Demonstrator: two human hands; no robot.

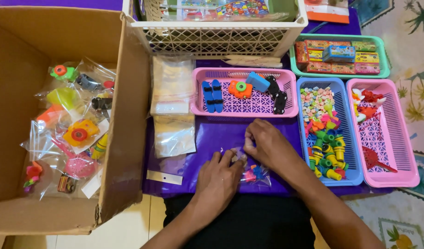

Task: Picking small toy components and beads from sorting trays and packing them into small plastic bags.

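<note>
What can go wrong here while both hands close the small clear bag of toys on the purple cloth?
1. The small clear bag lies near the front edge of the purple cloth; it might slide off.
2. The left hand and right hand pinch only its top, so small toys may spill out.
3. The right forearm passes close to the blue basket and could knock it.
</note>
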